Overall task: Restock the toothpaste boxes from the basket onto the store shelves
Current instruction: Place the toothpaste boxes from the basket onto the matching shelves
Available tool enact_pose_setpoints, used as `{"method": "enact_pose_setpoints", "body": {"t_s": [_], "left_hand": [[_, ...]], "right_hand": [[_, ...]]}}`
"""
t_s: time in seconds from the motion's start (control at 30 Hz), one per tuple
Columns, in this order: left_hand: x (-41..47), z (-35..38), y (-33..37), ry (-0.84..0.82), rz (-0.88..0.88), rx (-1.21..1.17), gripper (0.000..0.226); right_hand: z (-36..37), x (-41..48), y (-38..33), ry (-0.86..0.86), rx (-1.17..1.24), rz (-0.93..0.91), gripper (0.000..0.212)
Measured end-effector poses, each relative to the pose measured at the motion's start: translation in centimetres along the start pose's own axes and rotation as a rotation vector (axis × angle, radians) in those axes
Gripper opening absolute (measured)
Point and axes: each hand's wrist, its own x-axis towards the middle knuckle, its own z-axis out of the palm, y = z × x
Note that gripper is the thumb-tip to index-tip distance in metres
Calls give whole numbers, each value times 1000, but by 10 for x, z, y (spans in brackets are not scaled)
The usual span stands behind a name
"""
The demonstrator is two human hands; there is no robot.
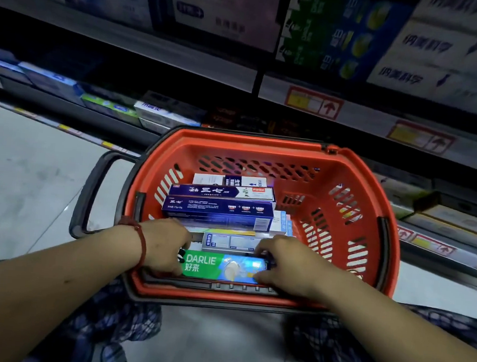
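Now pinches box [224, 267] by its ends with left grip [165, 249] and right grip [282, 264], inside basket [362, 165] at near wall. Probably light, stiff, glossy, crushable; best taken at the ends.

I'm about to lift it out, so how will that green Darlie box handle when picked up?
The green box looks like a long, thin carton: probably stiff and light, though it may dent if squeezed. Its glossy print could be slippery, so the left hand and right hand gripping both ends helps. Flat sides: unlikely to roll.
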Motion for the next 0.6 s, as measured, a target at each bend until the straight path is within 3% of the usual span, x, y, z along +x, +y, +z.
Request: {"method": "enact_pose_setpoints", "body": {"t_s": [0.3, 0.5, 0.6], "left_hand": [[7, -7, 2, -152, -2, -100, 56], [5, -7, -7, 23, -11, -267, 41], [5, -7, -9, 98, -36, -385, 49]], "right_hand": [[3, -1, 6, -36, 221, 128, 51], [8, -3, 6, 60, 397, 212, 30], [7, -5, 6, 117, 502, 266, 23]]}}
